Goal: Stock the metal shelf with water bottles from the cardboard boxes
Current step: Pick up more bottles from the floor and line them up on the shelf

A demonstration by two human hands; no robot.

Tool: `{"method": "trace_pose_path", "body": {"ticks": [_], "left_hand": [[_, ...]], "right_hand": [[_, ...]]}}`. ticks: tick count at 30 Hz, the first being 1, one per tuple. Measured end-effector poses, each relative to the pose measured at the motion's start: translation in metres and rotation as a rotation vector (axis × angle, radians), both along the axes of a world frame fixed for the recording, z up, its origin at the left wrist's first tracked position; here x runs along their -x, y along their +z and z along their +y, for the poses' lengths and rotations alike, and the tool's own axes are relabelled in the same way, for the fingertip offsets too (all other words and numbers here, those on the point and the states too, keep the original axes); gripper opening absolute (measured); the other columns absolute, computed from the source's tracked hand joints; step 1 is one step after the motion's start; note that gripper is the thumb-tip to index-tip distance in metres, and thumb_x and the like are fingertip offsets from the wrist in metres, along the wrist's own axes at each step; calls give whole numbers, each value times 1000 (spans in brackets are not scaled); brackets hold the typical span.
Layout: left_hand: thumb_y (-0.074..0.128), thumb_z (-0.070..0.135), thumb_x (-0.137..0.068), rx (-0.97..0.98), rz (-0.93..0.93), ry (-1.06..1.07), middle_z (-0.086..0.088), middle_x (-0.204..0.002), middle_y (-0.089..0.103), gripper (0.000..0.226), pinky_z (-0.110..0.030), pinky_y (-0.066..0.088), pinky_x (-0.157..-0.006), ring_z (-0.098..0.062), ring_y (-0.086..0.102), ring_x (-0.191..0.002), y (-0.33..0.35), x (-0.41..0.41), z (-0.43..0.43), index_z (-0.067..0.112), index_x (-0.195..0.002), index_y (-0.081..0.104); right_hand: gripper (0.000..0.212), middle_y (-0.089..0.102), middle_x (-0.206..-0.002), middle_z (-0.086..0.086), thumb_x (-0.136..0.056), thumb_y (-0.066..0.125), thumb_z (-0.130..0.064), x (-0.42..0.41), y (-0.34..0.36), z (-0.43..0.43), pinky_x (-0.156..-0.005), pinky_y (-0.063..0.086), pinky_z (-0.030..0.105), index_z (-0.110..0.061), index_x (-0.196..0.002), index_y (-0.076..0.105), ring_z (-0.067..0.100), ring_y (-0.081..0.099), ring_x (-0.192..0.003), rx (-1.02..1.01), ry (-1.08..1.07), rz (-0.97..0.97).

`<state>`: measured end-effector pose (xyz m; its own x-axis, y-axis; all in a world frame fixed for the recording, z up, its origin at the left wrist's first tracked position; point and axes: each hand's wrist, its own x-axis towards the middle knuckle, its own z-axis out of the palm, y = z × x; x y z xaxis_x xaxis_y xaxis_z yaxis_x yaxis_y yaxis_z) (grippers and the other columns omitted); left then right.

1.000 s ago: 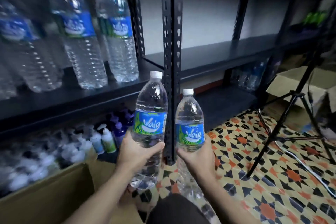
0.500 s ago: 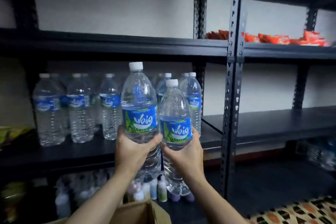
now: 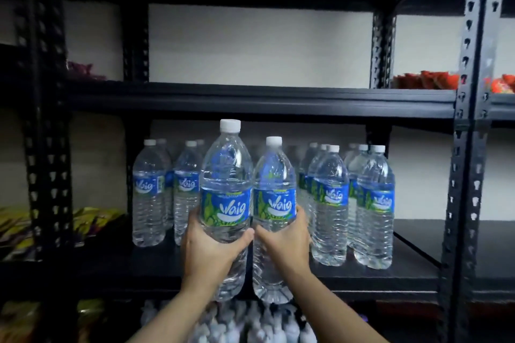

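Black slotted-angle metal shelving [image 3: 250,103] fills the view against a pale wall, its perforated uprights running top to bottom at 9 and 3 o'clock. On the middle shelf board [image 3: 362,273] stand rows of clear Waig water bottles: one group [image 3: 167,195] toward 9 o'clock of centre, another group [image 3: 351,203] toward 3 o'clock. Between them, at centre, two more bottles are held upright side by side, labels nearly touching. The left hand [image 3: 211,250] has its fingers wrapped around the lower body of the taller-looking left bottle [image 3: 225,203], thumb across the front; the right hand [image 3: 287,245] grasps the right bottle [image 3: 274,203] the same way. Both bottle bases hang in front of the shelf's front edge at 6 o'clock. Red snack packets [image 3: 429,82] lie on the upper shelf at 2 o'clock; yellow-green packets [image 3: 92,220], blurred, sit at 9 o'clock.
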<state>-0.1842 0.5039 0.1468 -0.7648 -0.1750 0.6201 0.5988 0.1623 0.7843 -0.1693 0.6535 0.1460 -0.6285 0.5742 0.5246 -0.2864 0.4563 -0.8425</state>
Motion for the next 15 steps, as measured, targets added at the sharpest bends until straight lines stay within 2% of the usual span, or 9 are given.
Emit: {"method": "trace_pose_path", "body": {"ticks": [2, 4, 11, 15], "left_hand": [[91, 51, -39, -9, -12, 15, 12, -98, 71, 84, -32, 56, -82, -9, 69, -91, 1, 16, -1, 29, -110, 54], [89, 55, -38, -9, -15, 52, 11, -97, 70, 82, -36, 56, -84, -13, 68, -91, 3, 28, -2, 30, -108, 53], [94, 45, -47, -15, -77, 114, 6, -102, 68, 79, -41, 52, -93, -22, 64, -101, -2, 52, 6, 25, -112, 54], [93, 50, -46, 23, -109, 107, 8, -105, 66, 82, -43, 52, -94, -23, 63, -104, -6, 60, 9, 28, -115, 53]], "right_hand": [[76, 61, -106, -11, -58, 89, -34, 20, 5, 7, -78, 47, 23, -27, -120, 46, 8, 59, -97, -20, -30, 27], [80, 60, -109, -8, -59, 88, -34, 39, 8, 14, -82, 45, 26, -23, -126, 46, 8, 57, -97, -35, -61, 37], [80, 59, -110, -3, -60, 89, -35, 84, -1, 40, -88, 50, 35, -20, -125, 43, 15, 58, -101, -1, -123, 11], [83, 57, -110, -2, -58, 88, -43, 96, -16, 44, -88, 52, 43, -18, -124, 43, 18, 59, -103, 9, -174, -33]]}}
